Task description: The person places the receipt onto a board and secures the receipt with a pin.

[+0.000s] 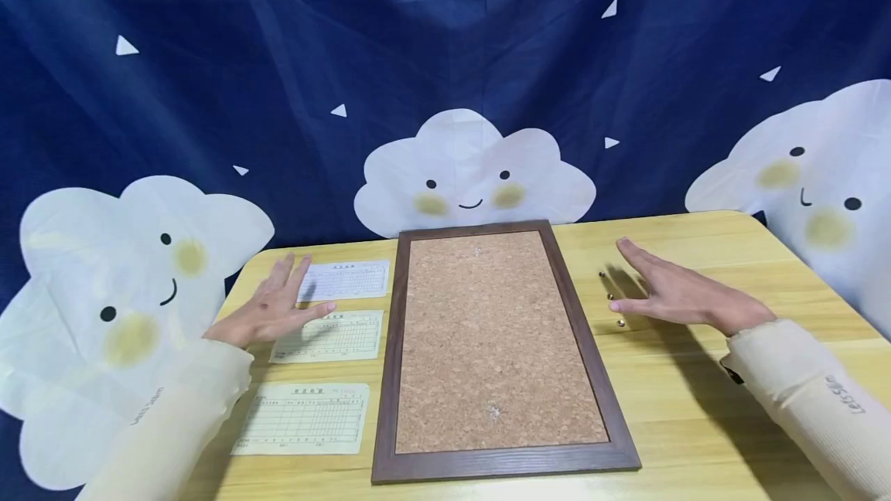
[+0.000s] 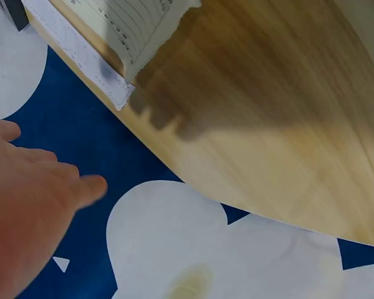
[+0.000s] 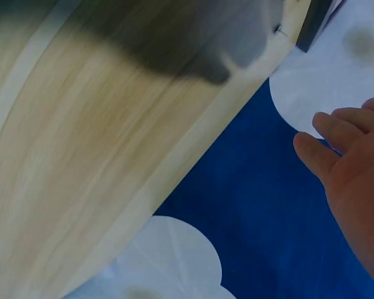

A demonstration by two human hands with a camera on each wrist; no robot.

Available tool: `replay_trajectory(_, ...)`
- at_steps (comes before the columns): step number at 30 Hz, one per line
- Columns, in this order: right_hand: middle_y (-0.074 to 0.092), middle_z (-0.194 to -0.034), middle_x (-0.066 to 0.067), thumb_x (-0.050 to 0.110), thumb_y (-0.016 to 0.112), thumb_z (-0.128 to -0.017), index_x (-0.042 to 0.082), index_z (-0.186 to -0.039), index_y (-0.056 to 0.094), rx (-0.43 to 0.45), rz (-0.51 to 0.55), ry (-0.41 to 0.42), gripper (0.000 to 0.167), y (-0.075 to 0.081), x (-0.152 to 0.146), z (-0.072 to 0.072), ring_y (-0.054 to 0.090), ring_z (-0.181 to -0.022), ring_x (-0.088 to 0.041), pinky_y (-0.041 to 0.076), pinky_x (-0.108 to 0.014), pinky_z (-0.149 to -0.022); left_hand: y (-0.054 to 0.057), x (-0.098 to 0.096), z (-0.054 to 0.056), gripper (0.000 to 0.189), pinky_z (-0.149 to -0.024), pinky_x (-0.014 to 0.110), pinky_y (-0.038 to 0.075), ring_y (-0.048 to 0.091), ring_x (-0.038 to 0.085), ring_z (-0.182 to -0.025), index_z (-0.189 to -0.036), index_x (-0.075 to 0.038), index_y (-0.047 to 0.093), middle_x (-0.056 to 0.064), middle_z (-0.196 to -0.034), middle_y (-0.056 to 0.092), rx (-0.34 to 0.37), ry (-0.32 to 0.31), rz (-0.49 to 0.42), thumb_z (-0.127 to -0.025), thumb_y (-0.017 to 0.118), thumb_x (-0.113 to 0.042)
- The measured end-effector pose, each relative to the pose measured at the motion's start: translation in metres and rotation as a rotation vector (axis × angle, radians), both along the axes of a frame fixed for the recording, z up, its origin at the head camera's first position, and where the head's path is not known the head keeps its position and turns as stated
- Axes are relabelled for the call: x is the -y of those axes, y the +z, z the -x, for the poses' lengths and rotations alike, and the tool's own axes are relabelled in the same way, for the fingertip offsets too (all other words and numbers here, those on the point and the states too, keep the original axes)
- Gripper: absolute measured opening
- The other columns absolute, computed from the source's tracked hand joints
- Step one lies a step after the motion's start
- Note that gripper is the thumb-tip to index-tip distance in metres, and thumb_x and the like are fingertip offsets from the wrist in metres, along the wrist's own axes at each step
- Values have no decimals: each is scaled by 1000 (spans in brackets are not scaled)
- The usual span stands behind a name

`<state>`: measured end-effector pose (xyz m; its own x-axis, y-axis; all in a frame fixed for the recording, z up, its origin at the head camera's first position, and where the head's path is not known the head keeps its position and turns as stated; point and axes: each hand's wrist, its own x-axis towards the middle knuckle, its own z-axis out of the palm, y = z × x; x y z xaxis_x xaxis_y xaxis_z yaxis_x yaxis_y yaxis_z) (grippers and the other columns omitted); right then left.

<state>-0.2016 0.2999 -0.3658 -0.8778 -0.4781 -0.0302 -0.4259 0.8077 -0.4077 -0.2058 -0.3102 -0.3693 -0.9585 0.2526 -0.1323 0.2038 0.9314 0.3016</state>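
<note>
In the head view a cork board with a dark brown wooden frame lies flat in the middle of the table. To its left are three printed paper forms: a whitish one at the back, a greenish one in the middle and another greenish one in front. My left hand hovers over the two back forms, fingers spread, holding nothing. My right hand is held above the table right of the board, fingers extended. Close to its fingertips lie three small metallic pins.
The light wood table has rounded back corners. Behind it hangs a dark blue cloth printed with smiling white clouds and small triangles. Two small whitish marks show on the cork near its top and bottom.
</note>
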Motion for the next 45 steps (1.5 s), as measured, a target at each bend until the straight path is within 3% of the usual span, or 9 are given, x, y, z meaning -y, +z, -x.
replay_trajectory(10,11,-160,-30,49,73,-89,-7,-156,9,21,48,22,109,-5,10,3,18,-145,-48,21,-62,-112,-8,6,7,106,-112,68,10,-4,49,-147,-159,-1,0,29,-161,-9,-14,-9,-53,-94,55,-64)
replay_trajectory(28,21,-159,-28,51,75,-86,-4,-157,12,59,72,34,110,-5,24,9,25,-143,-46,23,-60,-113,-12,9,22,106,-110,71,10,-8,48,-147,-159,-3,-8,28,-161,-14,41,29,-107,-95,52,-63)
replay_trajectory(45,27,-155,-31,44,82,-81,-9,-154,20,93,160,79,109,-14,34,8,30,-141,-46,27,-59,-112,-15,7,34,110,-109,72,11,-5,51,-146,-157,0,-10,32,-159,-12,85,43,-104,-94,56,-63)
